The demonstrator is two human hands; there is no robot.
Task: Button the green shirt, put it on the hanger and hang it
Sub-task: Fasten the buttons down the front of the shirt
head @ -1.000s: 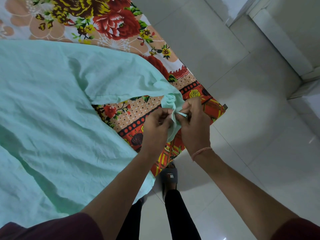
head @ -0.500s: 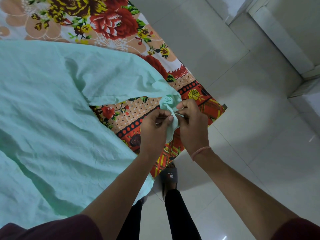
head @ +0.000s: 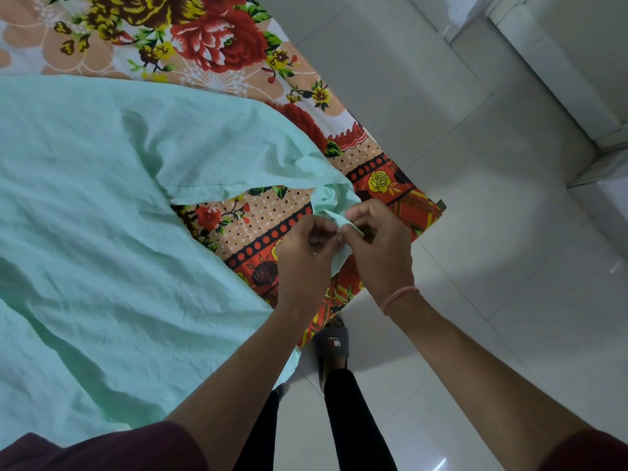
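Observation:
The pale green shirt (head: 102,232) lies spread over a flowered bedsheet and fills the left half of the view. One sleeve runs right to the bed's corner, where its cuff (head: 331,202) is bunched. My left hand (head: 306,256) and my right hand (head: 380,253) meet at that cuff, each pinching an edge of the fabric between thumb and fingertips. Any button there is hidden by my fingers. No hanger is in view.
The flowered bedsheet (head: 210,45) covers the bed, whose corner (head: 431,212) ends just right of my hands. White floor tiles (head: 492,266) stretch to the right. My foot in a dark slipper (head: 333,345) stands by the bed. A white step or ledge (head: 560,79) runs at the upper right.
Both hands stayed at the sleeve cuff with small finger movements; the fingertips have drawn closer together on the fabric edge. The shirt body has not moved.

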